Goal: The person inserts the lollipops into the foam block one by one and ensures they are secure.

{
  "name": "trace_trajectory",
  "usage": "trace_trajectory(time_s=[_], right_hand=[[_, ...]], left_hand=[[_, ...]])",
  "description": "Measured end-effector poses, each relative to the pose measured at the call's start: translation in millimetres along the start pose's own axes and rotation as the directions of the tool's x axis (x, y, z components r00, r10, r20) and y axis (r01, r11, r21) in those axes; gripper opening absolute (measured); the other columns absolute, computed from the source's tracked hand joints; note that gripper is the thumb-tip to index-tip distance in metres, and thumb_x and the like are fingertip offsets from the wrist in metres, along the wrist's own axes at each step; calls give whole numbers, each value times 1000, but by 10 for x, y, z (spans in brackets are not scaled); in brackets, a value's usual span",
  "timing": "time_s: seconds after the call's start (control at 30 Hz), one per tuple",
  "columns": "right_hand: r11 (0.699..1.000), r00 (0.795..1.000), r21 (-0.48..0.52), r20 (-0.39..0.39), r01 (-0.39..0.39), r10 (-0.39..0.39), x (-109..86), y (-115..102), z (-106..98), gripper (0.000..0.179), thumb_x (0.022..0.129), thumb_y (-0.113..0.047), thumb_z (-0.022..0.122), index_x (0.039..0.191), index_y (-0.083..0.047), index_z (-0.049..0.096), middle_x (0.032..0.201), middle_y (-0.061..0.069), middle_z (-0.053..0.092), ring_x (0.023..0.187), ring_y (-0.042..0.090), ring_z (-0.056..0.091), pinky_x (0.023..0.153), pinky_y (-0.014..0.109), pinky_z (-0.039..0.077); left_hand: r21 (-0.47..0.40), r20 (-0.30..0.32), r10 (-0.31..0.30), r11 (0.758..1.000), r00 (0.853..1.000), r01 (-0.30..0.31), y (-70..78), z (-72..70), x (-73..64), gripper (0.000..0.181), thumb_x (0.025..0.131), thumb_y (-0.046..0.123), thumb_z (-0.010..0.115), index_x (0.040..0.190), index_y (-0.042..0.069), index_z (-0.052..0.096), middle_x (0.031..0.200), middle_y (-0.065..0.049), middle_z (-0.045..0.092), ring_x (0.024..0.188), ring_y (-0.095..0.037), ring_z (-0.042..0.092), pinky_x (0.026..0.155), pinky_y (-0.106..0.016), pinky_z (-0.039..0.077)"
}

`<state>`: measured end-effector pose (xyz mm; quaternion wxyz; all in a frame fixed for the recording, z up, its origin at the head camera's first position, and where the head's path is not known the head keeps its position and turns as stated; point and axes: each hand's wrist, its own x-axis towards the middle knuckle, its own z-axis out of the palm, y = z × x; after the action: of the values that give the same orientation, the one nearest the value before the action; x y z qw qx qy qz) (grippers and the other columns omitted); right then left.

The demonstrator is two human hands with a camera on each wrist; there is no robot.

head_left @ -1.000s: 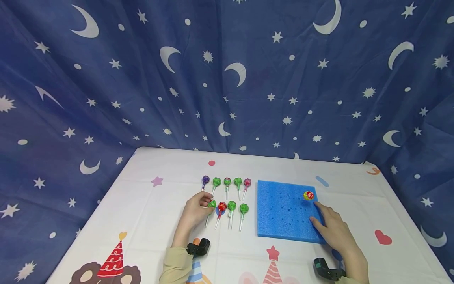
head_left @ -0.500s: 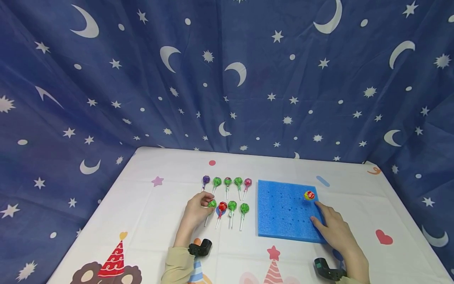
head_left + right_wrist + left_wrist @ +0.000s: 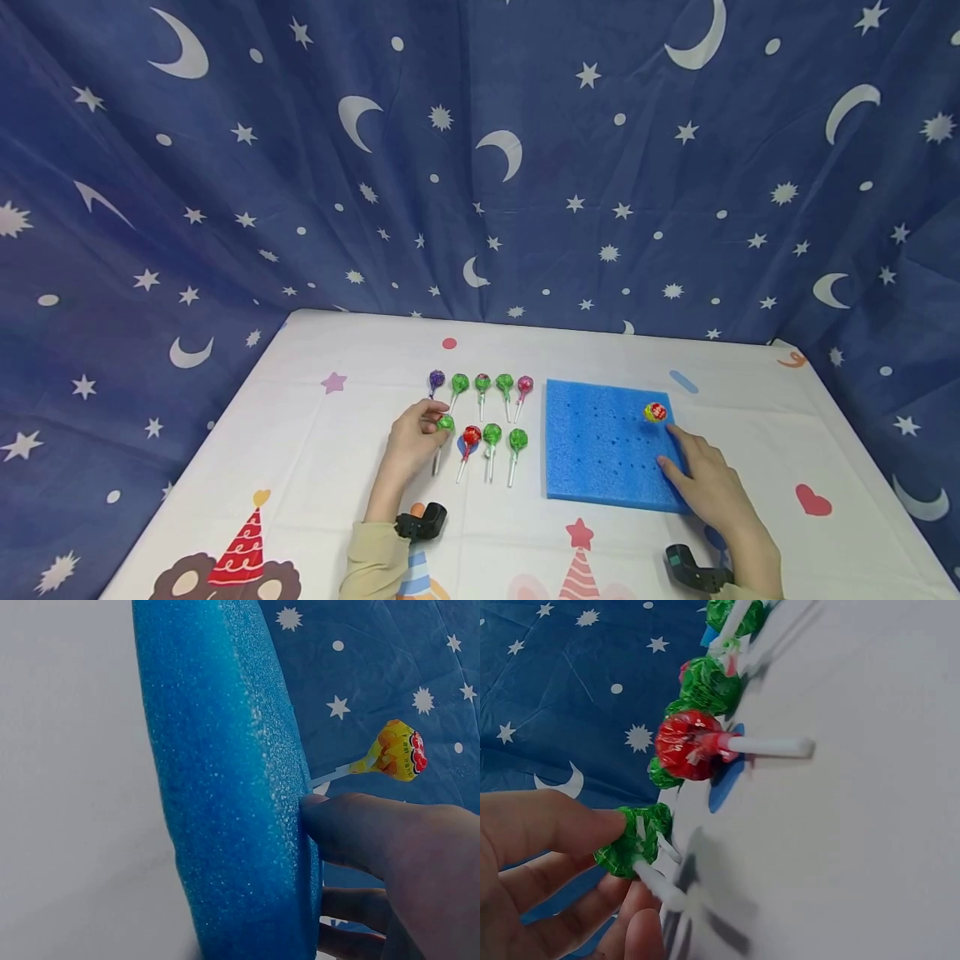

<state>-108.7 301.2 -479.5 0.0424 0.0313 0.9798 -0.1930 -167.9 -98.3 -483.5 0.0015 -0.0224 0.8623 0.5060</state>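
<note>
My left hand (image 3: 408, 437) pinches the wrapped head of a green lollipop (image 3: 634, 840) between thumb and fingers, at the left end of the front row. Its white stick points down toward the table. A red lollipop (image 3: 471, 435) lies just right of it, followed by a green lollipop (image 3: 492, 433) and another green lollipop (image 3: 517, 439). On the right, my right hand (image 3: 705, 483) rests at the right edge of a blue foam block (image 3: 600, 450), thumb on its top. A yellow and red lollipop (image 3: 401, 750) stands stuck in the foam near the fingers.
Behind the front row lies a second row: a purple lollipop (image 3: 437, 379), several green ones and a pink lollipop (image 3: 524, 385). Small holes dot the foam's top. A white patterned cloth (image 3: 300, 467) covers the table, and a blue star-printed curtain (image 3: 420, 167) hangs behind.
My left hand has shifted slightly left and up, and the green lollipop has moved with it. The right hand keeps its place on the foam.
</note>
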Motion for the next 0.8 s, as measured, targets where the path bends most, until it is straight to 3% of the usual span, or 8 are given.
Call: trace_trajectory(time_s=[0.33,0.8], right_hand=[[1000,1000,5,-13,7,-7,-7,0,6,70,96,-39,52,147,2,29,142,35,36,129,57,31,98,76,27],[1000,1000,6,-20,14,-14,-8,2,9,69,96,-40,52,146,2,30,142,34,37,129,57,31,97,75,28]], left_hand=[[-17,17,15,1000,1000,-15,153,-28,-42,32,81,4,69,113,9,65,106,-11,64,88,-21,62,74,-31,51],[-81,103,128,989,986,-120,370,174,-137,31,84,5,67,115,8,64,109,-12,61,86,-22,63,68,-29,52]])
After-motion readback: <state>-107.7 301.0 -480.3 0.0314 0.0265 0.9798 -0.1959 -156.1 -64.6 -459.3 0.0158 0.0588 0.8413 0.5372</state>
